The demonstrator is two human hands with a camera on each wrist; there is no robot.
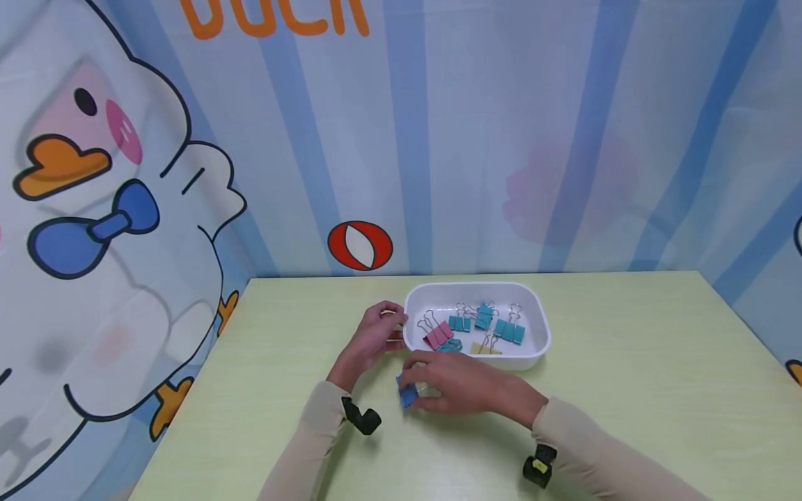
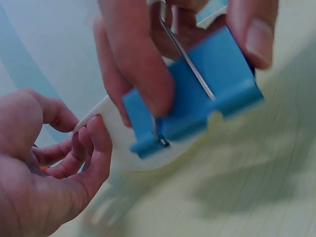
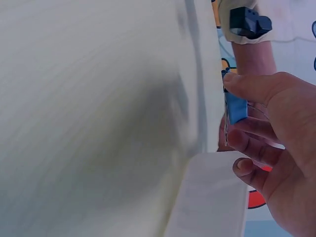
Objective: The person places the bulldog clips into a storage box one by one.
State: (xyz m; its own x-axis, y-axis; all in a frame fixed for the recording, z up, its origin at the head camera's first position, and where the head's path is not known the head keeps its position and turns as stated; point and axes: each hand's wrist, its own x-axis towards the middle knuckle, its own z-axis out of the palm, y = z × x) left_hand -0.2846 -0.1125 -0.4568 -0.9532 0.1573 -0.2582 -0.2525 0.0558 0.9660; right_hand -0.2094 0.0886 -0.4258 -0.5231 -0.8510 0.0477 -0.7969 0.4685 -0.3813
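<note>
Between the thumb and fingers of my right hand [image 1: 460, 383] is a blue binder clip [image 2: 202, 84], held just in front of the white plastic tray [image 1: 532, 360]. In the right wrist view the clip [image 3: 236, 106] shows side-on, with its wire handles toward the fingers. My left hand [image 1: 374, 336] pinches the left rim of the tray, thumb and fingers on either side of the edge in the left wrist view. Inside the tray lie several teal binder clips [image 1: 510, 331], a pink clip [image 1: 438, 335] and a yellow one [image 1: 486, 348]. My right hand overlaps the tray's front edge in the head view.
The tray stands on a pale yellow-green table [image 1: 626, 362] near its back edge. Behind rises a blue striped cloth backdrop [image 1: 464, 139] with a printed duck [image 1: 125, 292] at the left. Each wrist carries a small black camera [image 1: 363, 417].
</note>
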